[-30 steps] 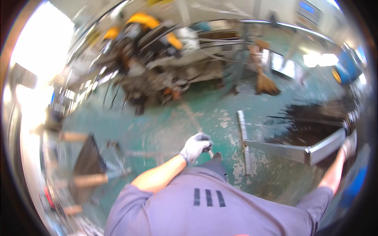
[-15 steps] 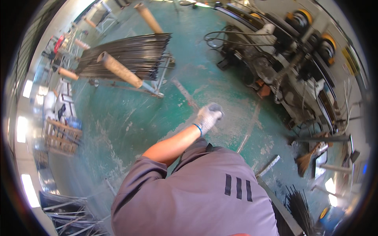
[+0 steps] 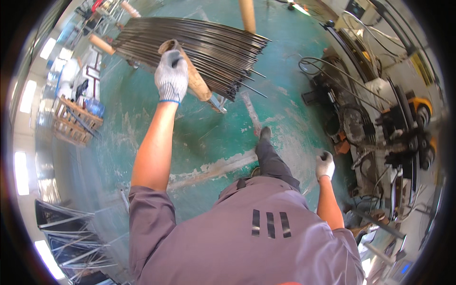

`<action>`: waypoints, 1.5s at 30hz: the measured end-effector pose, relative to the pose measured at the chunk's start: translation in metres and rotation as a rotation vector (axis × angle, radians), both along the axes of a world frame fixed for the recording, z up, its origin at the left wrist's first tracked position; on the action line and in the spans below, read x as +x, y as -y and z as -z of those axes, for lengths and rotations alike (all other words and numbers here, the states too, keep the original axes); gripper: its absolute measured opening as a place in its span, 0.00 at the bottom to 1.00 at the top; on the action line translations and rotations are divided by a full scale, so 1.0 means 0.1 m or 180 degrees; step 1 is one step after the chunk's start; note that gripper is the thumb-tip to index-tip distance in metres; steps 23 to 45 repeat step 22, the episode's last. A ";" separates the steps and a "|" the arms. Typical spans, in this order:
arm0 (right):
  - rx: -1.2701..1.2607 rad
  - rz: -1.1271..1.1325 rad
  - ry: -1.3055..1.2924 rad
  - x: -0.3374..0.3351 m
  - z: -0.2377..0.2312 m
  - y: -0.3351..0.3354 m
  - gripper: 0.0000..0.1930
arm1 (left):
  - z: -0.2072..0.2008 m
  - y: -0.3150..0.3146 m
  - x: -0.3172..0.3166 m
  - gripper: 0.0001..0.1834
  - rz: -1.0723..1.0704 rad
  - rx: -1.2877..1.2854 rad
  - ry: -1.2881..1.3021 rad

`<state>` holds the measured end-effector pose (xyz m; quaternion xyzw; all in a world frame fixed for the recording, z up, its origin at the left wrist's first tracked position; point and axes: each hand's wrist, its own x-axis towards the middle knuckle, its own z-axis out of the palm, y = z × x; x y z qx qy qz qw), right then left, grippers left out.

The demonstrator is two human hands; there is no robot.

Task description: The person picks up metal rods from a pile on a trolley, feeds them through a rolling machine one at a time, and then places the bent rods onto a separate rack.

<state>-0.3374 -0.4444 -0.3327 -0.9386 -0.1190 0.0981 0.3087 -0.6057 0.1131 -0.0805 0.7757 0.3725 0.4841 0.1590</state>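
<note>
My left hand point(image 3: 172, 78), in a pale knit glove with a blue cuff edge, is raised ahead with its fingers curled. It overlaps a brown cardboard tube point(image 3: 197, 81) on the rack; whether it touches the tube I cannot tell. Beyond it lies a fanned layer of long dark metal rods point(image 3: 209, 45), some jutting out at the right end. Down at my right side hangs my right hand point(image 3: 325, 166), also gloved, fingers curled. Nothing shows in either hand. One leg point(image 3: 271, 159) is stretched forward on the green floor.
Machinery with hoses point(image 3: 351, 114) lines the right side. A second upright tube point(image 3: 247, 16) stands behind the rods. At the left are a wooden pallet crate point(image 3: 73, 123) and a blue water bottle point(image 3: 95, 108). Metal frames point(image 3: 76, 240) are stacked at the lower left.
The rack of rods now appears nearer. My left hand has swung up and left toward the tube, and my right hand has come into view. One leg has stepped forward.
</note>
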 end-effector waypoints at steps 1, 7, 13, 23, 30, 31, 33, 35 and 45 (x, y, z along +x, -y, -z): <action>-0.0035 -0.0125 -0.0138 -0.01 -0.06 -0.47 0.23 | -0.10 -0.15 0.06 0.14 -0.0266 0.0075 -0.0260; 0.0068 -0.1995 -0.0453 -0.30 -0.10 -3.34 0.32 | 0.09 -1.50 0.07 0.17 -0.1057 0.0078 -0.0669; -0.0236 -0.2856 -0.0240 -0.57 0.04 -5.70 0.43 | 0.26 -1.65 0.55 0.10 -0.1346 0.0491 -0.1462; -0.1789 -0.3615 -0.0766 -0.69 0.81 -7.10 0.47 | 0.29 -1.84 0.60 0.09 -0.1018 0.0627 -0.1183; -0.1789 -0.3615 -0.0766 -0.69 0.81 -7.10 0.47 | 0.29 -1.84 0.60 0.09 -0.1018 0.0627 -0.1183; -0.1789 -0.3615 -0.0766 -0.69 0.81 -7.10 0.47 | 0.29 -1.84 0.60 0.09 -0.1018 0.0627 -0.1183; -0.1789 -0.3615 -0.0766 -0.69 0.81 -7.10 0.47 | 0.29 -1.84 0.60 0.09 -0.1018 0.0627 -0.1183; -0.1789 -0.3615 -0.0766 -0.69 0.81 -7.10 0.47 | 0.29 -1.84 0.60 0.09 -0.1018 0.0627 -0.1183; -0.1789 -0.3615 -0.0766 -0.69 0.81 -7.10 0.47 | 0.29 -1.84 0.60 0.09 -0.1018 0.0627 -0.1183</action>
